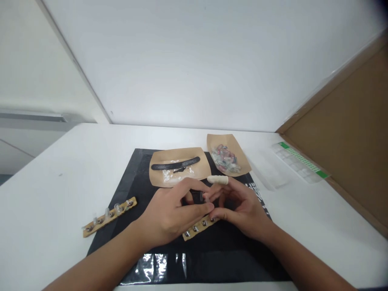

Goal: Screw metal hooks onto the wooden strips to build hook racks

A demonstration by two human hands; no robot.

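Over the black mat, my left hand [172, 212] pinches a small clear piece [207, 199] between thumb and fingers; it looks like a false nail tip, though it is too small to be sure. My right hand [242, 204], a pale finger cot [217, 180] on one finger, meets it there, thumb and fingertips closed at the same piece. Just below the fingers lies a tan strip [195, 230] with shiny round metal studs, partly hidden by both hands. To the left, a second tan strip [110, 216] carries similar studs and several clear upright pieces.
A cardboard tray [156, 178] holds a black curved nail file [176, 165] and small white bits. Behind it to the right, another paper tray [239, 151] contains small clear and reddish packets. A clear plastic case with a green label [303, 161] lies right. The black mat [230, 262] covers the table's middle.
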